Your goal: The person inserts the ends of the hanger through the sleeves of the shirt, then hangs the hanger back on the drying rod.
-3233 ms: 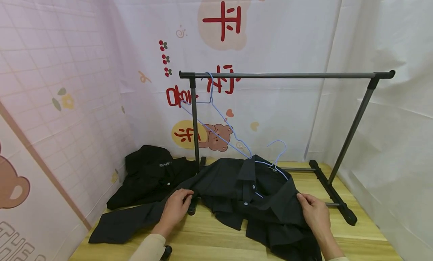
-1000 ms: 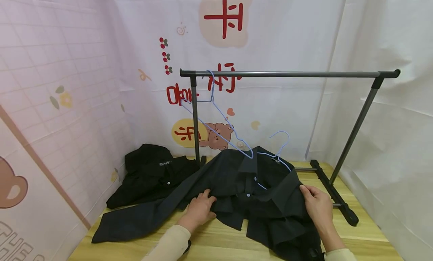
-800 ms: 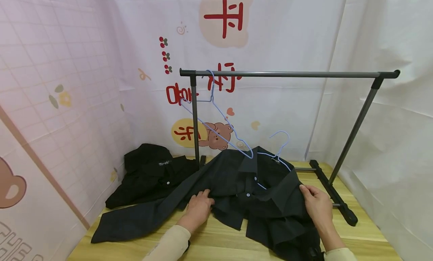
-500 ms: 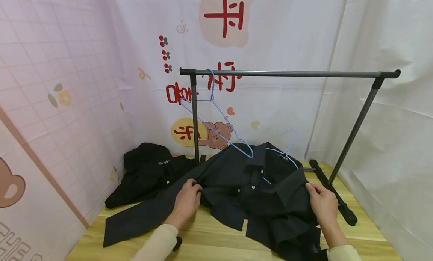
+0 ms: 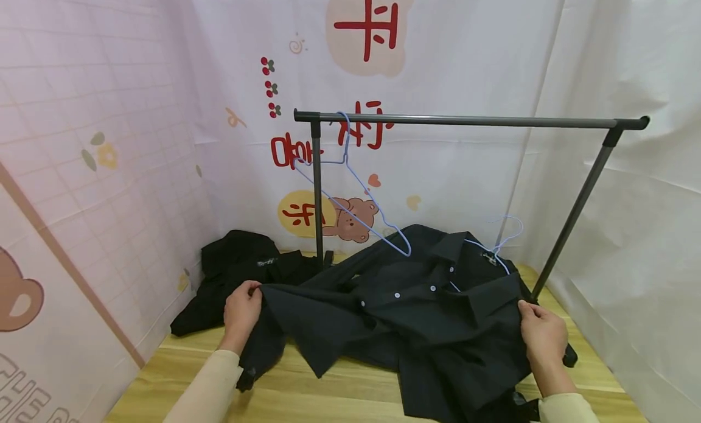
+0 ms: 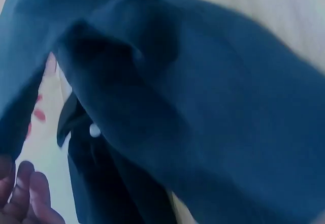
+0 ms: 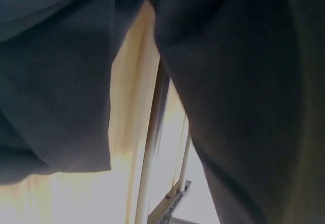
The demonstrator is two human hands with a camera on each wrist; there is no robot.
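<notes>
A black button-up shirt (image 5: pixel 383 332) spreads across the front of the table, its white buttons running toward the left. My left hand (image 5: pixel 243 307) pinches the hem end of its front edge and pulls it out to the left. At the shoulder by the collar, my right hand (image 5: pixel 544 335) grips the cloth between thumb and fingers. A blue wire hanger (image 5: pixel 509 234) sits inside the shirt, its hook sticking up out of the neck opening. In the left wrist view the dark cloth (image 6: pixel 218 102) fills most of the picture, with fingers (image 6: pixel 38 193) at the lower left.
A metal garment rack (image 5: pixel 465 120) stands behind the shirt. Another blue hanger (image 5: pixel 350 161) hangs on its bar at the left end. A second black garment (image 5: pixel 235 277) lies heaped at the back left. Printed white cloth (image 5: pixel 438 64) walls off the back and sides.
My left hand has moved left from the sleeve area, drawing the shirt's front edge out with it. The right hand, shirt and inner hanger have shifted right.
</notes>
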